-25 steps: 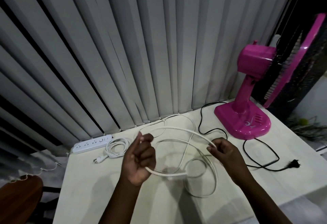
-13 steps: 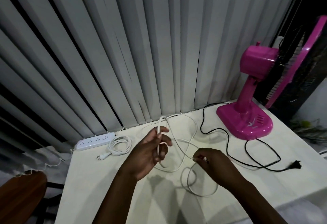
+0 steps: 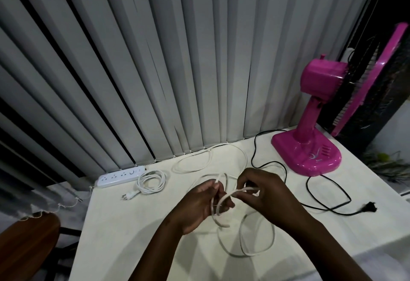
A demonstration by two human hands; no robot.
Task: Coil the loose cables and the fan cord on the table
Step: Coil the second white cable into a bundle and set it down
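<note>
A loose white cable (image 3: 245,254) lies in loops across the middle of the cream table (image 3: 124,232). My left hand (image 3: 199,205) grips a small coil of it, loops standing up between fingers and thumb. My right hand (image 3: 264,192) pinches the same cable just to the right and holds a strand bent over toward the coil. More of the white cable (image 3: 190,166) trails back to the blinds. The fan's black cord (image 3: 326,207) runs loose from the pink fan (image 3: 310,147) to its plug (image 3: 369,208) at the right.
A white power strip (image 3: 119,175) lies at the back left, its cord bundled in a coil (image 3: 152,181) with the plug (image 3: 129,196) beside it. Grey vertical blinds (image 3: 155,58) hang behind the table. A brown chair back (image 3: 26,243) stands at the left.
My hands have come closer together. The right hand rose from the table and brought a strand over to the coil in my left hand, which now holds more loops.
</note>
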